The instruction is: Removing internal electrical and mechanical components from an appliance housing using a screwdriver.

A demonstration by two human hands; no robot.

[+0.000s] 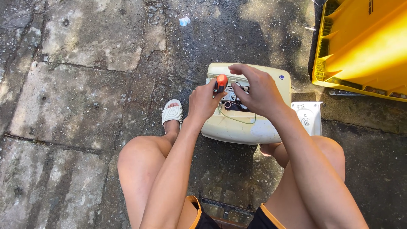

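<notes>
On the wet paving between the knees lies a cream appliance housing (237,125), its top opened. Left hand (202,101) fingers closed round an orange-handled screwdriver (221,82), tip down into the opening. Right hand (258,91) fingers spread loosely above the wiring (232,101), possibly touching it. Yellow bin (364,42) far right.

Hard daylight falls from the far right, bleaching the yellow bin (364,42) into glare along its slanted face. A broad soft shadow darkens the stone paving (76,101) at centre and near right, while its left stays bright. Focus is sharp throughout; the paving joints bow slightly towards the edges.
</notes>
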